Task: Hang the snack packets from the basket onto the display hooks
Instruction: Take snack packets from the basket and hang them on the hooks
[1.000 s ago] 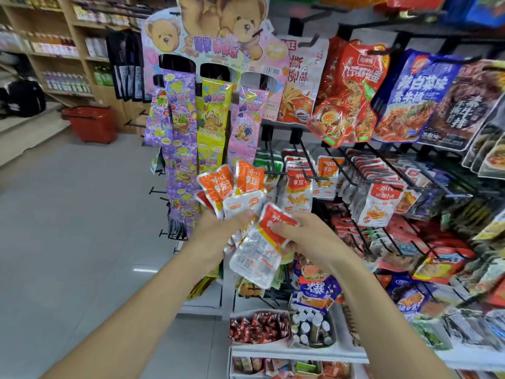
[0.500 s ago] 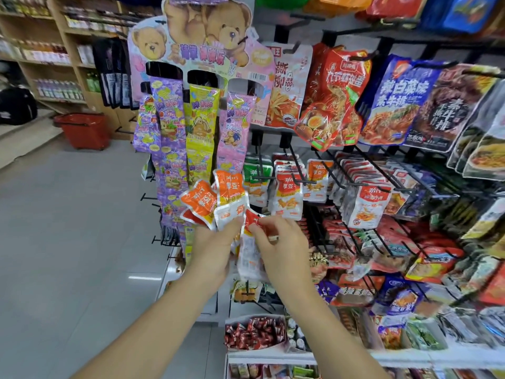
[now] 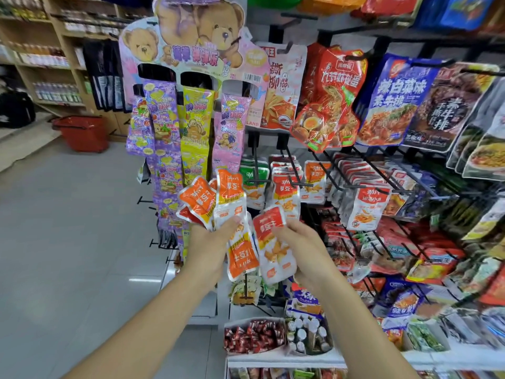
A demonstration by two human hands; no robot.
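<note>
Since half a second ago the right hand (image 3: 303, 250) has drawn clear of the left hand (image 3: 210, 247), which it was bunched against, and brought one red-topped packet (image 3: 273, 242) out sideways. Its fingers clamp that packet by the right edge. The left hand is closed round a fan of orange packets (image 3: 216, 198), some pointing up and one hanging down.

Straight ahead are black display hooks (image 3: 293, 170), already loaded with hung packets (image 3: 284, 190). Candy strips (image 3: 164, 132) dangle from a bear card (image 3: 196, 42) just behind the fan. Large bags (image 3: 330, 97) hang overhead, and open boxes (image 3: 254, 335) sit on the low ledge.

The grey tiled floor (image 3: 68, 228) runs left to a red basket (image 3: 82, 132), well apart from the hands, and to wooden shelves (image 3: 54, 50) beyond.
</note>
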